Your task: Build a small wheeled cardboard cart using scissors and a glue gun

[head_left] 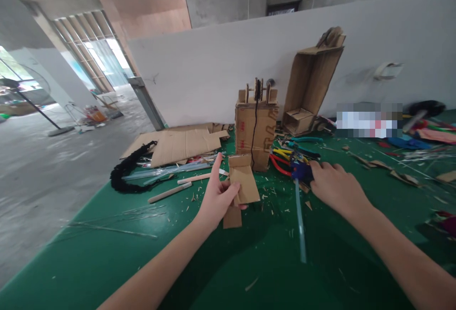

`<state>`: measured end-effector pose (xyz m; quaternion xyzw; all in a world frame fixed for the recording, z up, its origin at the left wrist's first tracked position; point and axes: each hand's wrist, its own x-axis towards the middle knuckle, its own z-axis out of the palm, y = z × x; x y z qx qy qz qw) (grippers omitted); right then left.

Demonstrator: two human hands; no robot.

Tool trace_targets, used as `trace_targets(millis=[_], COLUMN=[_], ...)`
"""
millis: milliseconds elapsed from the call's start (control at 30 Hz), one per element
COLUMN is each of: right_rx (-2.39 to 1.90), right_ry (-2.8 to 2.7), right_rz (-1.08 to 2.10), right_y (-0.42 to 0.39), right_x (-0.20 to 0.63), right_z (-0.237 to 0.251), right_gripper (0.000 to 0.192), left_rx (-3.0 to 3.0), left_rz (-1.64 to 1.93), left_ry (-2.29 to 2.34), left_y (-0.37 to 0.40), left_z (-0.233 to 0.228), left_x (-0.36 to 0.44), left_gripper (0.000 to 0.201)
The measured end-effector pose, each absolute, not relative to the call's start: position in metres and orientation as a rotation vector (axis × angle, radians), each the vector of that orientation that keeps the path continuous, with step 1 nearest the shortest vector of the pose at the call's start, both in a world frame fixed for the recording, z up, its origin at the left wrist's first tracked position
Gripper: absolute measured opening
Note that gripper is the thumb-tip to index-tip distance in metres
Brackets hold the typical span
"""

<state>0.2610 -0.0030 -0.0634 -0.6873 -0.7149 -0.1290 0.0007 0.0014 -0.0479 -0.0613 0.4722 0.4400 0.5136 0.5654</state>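
Observation:
My left hand point(215, 195) grips a small folded cardboard piece point(243, 180) just above the green table point(107, 262), thumb on its face and forefinger pointing up. My right hand point(335, 188) reaches over a blue glue gun point(301, 171) and closes on its body; a translucent glue stick point(299, 219) juts from the gun's rear toward me. Just behind the held piece stands a cardboard box model point(255, 129) with a black cord hanging down its front.
Pliers with red, yellow and teal handles point(285, 155) lie beside the gun. Flat cardboard sheets point(178, 146), a black braided cord point(130, 169), wooden sticks point(170, 192) and glue sticks lie left. A tall cardboard structure point(311, 84) leans on the white wall. Scraps litter the right side.

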Motion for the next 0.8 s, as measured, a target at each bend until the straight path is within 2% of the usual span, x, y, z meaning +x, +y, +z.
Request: trace_targets(millis=[100,167,233,367,433,800], right_rx=[-2.072,-1.875,-1.618,-1.174,-1.078,-1.103], right_ry=[-2.070,-1.951,-1.899,-2.051,-2.127,-2.348], right_rz=[-0.406,-0.360,-0.174,0.416,0.494,0.142], right_y=[-0.008,-0.015,-0.022,-0.038,-0.043,-0.034], right_x=[0.262,0.263,0.261,0.243,0.232,0.214], right_z=[-0.052,-0.045,-0.042,-0.041,-0.043,-0.074], right_gripper=[0.022,0.022,0.022,0.014,0.011,0.010], left_rx=[1.113,1.102,1.102,1.157,1.190,1.313], left_rz=[1.209,1.195,1.168,1.135,1.124,0.902], left_ry=[1.038,1.050,1.082,1.138,1.157,1.275], left_y=[-0.048,-0.047,-0.046,-0.046,-0.046,-0.058], left_z=[-0.062,-0.064,-0.064,-0.064,-0.065,-0.056], left_x=[0.002,0.003,0.003,0.002,0.002,0.006], left_gripper=[0.090,0.087,0.083,0.080,0.080,0.078])
